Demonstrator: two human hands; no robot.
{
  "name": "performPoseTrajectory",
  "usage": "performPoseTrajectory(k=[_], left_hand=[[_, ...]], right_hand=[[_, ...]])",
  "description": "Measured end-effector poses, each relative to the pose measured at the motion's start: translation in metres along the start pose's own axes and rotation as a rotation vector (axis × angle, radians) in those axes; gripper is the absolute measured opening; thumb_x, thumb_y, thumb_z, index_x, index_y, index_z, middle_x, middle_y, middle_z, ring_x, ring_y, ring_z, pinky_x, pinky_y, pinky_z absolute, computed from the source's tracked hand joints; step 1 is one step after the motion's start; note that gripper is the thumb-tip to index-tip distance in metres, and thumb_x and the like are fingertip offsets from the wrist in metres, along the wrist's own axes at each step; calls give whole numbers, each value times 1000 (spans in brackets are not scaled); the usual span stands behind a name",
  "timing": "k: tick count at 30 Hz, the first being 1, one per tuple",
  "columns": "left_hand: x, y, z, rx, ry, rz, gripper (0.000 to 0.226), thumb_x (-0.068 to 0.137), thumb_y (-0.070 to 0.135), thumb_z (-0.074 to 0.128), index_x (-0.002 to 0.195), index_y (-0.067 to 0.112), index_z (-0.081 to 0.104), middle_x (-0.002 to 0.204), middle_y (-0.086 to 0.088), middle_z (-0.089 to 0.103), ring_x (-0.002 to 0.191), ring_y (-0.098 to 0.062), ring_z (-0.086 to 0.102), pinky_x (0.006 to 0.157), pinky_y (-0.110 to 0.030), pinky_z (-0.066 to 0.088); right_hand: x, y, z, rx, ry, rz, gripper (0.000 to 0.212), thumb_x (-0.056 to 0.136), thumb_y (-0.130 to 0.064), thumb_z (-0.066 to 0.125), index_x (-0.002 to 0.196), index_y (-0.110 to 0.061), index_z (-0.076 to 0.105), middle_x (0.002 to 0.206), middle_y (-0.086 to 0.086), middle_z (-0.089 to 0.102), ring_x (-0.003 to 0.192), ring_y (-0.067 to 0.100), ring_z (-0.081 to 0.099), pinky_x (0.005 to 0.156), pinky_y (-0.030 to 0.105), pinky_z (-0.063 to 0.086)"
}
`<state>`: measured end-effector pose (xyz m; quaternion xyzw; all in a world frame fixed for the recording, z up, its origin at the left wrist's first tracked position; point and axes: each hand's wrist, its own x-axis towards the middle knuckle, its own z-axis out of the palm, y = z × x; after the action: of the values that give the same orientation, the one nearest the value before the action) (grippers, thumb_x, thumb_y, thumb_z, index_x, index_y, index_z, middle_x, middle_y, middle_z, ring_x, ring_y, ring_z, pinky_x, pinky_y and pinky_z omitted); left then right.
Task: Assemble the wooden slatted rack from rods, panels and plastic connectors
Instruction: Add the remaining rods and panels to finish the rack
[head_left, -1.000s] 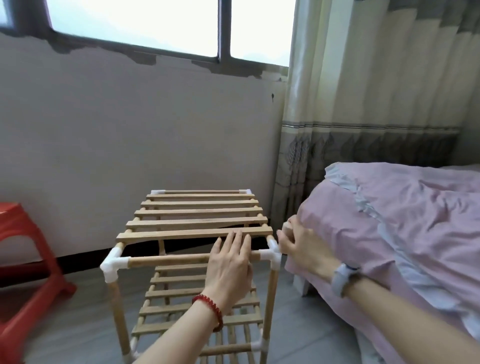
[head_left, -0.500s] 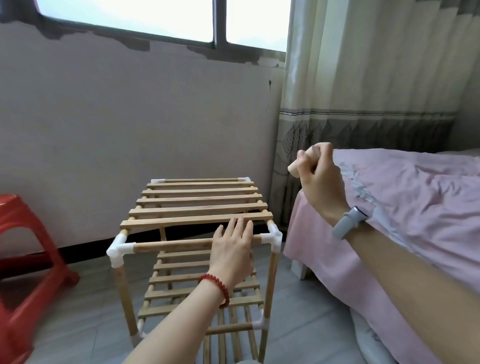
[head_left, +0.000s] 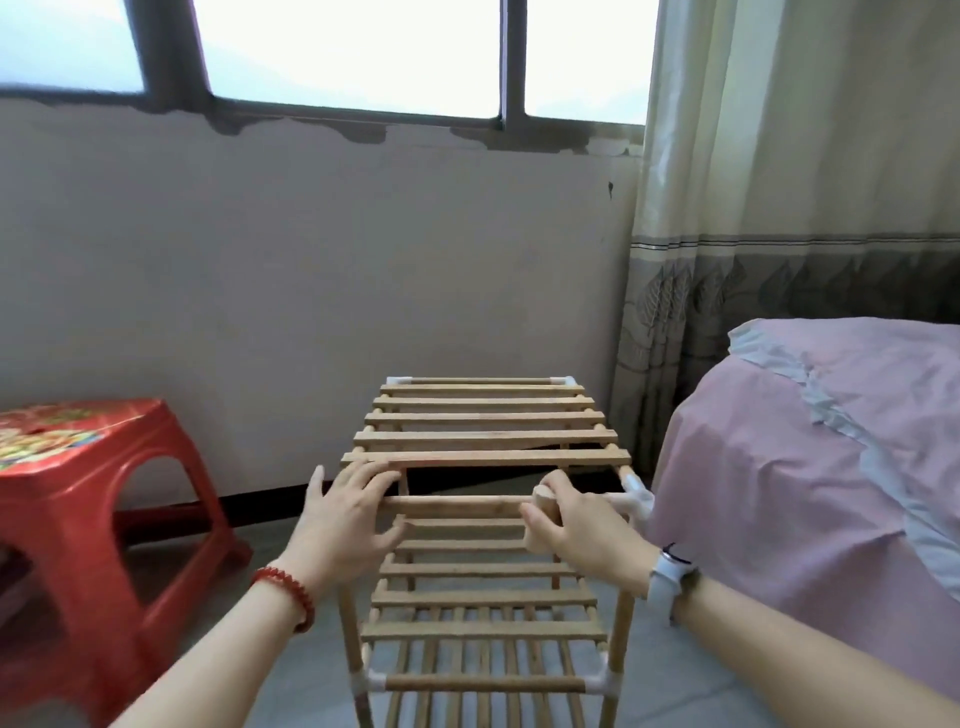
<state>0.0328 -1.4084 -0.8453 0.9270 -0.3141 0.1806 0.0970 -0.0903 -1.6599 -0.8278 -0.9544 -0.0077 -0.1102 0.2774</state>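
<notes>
Nearest to us, we see the lower front rod (head_left: 483, 683) of the wooden rack (head_left: 488, 457), joined by white plastic connectors (head_left: 602, 680) to the legs, and above it the lower shelves of slats. The rack stands upright on the grey floor (head_left: 291, 670), between a red plastic stool (head_left: 88, 499) on the left and a bed with a pink cover (head_left: 810, 467) on the right.

Our left hand (head_left: 345, 519), with a red bead bracelet (head_left: 288, 595) at the wrist, lies on the left end of the top front rod (head_left: 457, 501), fingers nearly straight and spread, not closed around it. Our right hand (head_left: 582, 525), with a pale watch (head_left: 667, 577) at the wrist, has curled fingers holding a short wooden piece (head_left: 543, 493) just at the rod, near the right corner connector.

Behind the rack we see the wall (head_left: 311, 291), then the window (head_left: 353, 52) and the curtain (head_left: 789, 208).
</notes>
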Motion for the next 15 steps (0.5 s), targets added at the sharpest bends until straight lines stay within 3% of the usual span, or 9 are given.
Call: performPoseTrajectory(k=[4, 6, 9, 11, 13, 15], left_hand=[[-22, -34, -7, -10, 66, 62, 33, 81, 25, 62, 113, 15, 59, 131, 2, 53, 142, -16, 22, 113, -35, 26], [-21, -25, -12, 52, 75, 91, 26, 81, 26, 60, 105, 17, 62, 122, 4, 58, 142, -15, 22, 115, -35, 17], [-20, -6, -13, 161, 50, 203, 32, 83, 38, 54, 109, 22, 61, 126, 7, 54, 143, -15, 18, 115, -38, -3], [-18, 13, -15, 165, 42, 315, 44, 82, 46, 53, 117, 21, 60, 134, 4, 49, 144, -17, 14, 114, -46, -10], [-13, 34, -16, 122, -31, 412, 55, 85, 50, 47, 134, 24, 48, 146, 6, 35, 144, -11, -4, 111, -50, -17], [-7, 54, -15, 52, -71, 477, 51, 90, 45, 46, 138, 30, 41, 152, 8, 26, 141, -6, -11, 110, -51, -18]], right_hand=[[11, -8, 21, -74, 74, -115, 21, 95, -44, 42, 103, -24, 41, 74, -3, 63, 64, 9, 62, 61, 30, 54], [16, -1, 19, -25, 61, -73, 19, 94, -43, 43, 98, -25, 40, 72, -3, 62, 61, 7, 60, 57, 27, 50], [24, 19, 6, -11, 63, 17, 18, 95, -41, 43, 92, -25, 38, 74, -5, 62, 66, 9, 61, 61, 31, 49], [35, 32, -3, -40, 96, 95, 18, 96, -38, 42, 91, -21, 37, 78, -3, 62, 72, 18, 63, 64, 36, 48], [48, 40, -13, -112, 123, 205, 23, 98, -37, 40, 97, -14, 36, 86, 3, 61, 84, 28, 63, 66, 38, 44], [58, 44, -20, -153, 160, 296, 29, 98, -39, 37, 106, -11, 37, 99, 7, 61, 93, 31, 60, 70, 37, 43]])
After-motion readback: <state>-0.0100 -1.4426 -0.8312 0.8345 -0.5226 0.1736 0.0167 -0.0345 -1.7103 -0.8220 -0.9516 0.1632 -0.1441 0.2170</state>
